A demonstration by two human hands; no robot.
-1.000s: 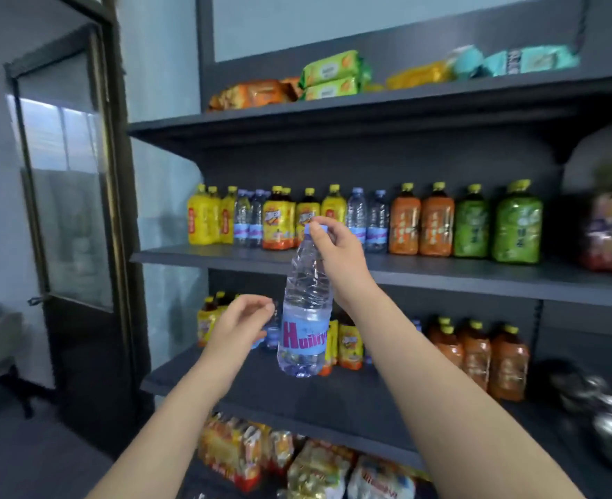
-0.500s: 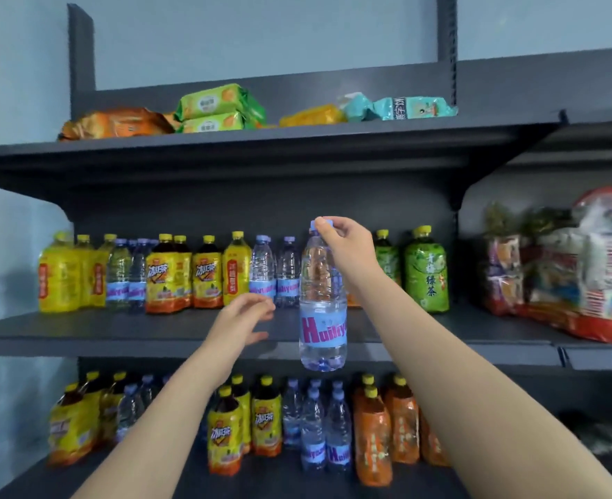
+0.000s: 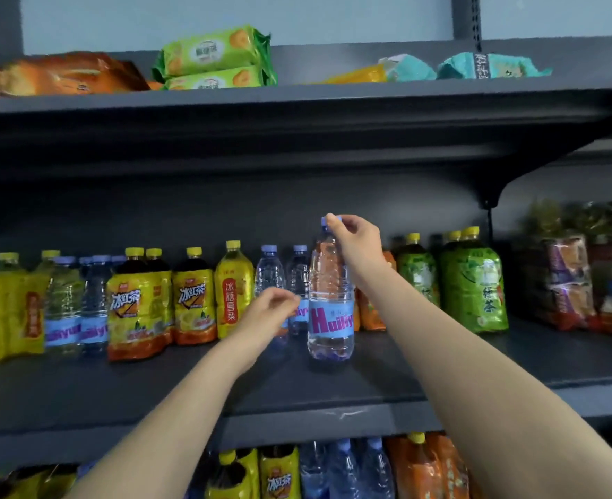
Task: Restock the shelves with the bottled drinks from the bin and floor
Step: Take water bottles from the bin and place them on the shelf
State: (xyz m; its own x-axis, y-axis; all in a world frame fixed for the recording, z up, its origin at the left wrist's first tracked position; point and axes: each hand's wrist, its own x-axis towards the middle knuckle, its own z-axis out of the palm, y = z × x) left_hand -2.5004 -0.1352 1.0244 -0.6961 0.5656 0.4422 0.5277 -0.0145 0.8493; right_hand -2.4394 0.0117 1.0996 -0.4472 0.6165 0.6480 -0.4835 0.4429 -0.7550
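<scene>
The front water bottle point(image 3: 330, 307) has a blue label with red letters "Huiliy"; the rest curves out of sight. At its 9 o'clock a yellow bottle point(image 3: 233, 293) reads 冰糖雪梨 down a red strip, and two iced tea bottles point(image 3: 191, 300) read 冰红茶. Farther toward 9 o'clock, small water bottles point(image 3: 63, 318) show part of the same brand. At 3 o'clock a green bottle point(image 3: 477, 293) reads 绿茶. At 6 o'clock a lower tea bottle point(image 3: 279, 477) reads 冰红茶. The print on the green packets point(image 3: 214, 52) at 11 o'clock is too blurred to read.

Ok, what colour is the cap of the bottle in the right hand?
Pale lilac-blue cap on the water bottle; head view.
</scene>
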